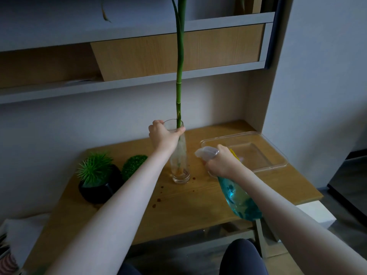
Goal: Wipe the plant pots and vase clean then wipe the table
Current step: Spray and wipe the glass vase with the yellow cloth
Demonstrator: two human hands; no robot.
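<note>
The wooden table [178, 211] carries brown spots beside a tall glass vase [180, 161] (a green stalk [180, 76] stands in it). The left hand [163, 135] grips the vase's rim. The right hand [223, 162] is wrapped around a blue spray bottle [241, 199], nozzle toward the vase. Two potted plants [99, 175] sit left.

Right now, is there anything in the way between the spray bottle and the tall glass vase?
Nothing visible is. The right hand grips the blue spray bottle with its whitish nozzle facing the tall clear glass vase, and only bare wooden table shows in the gap. The left hand grips the vase's rim, above that line.
</note>
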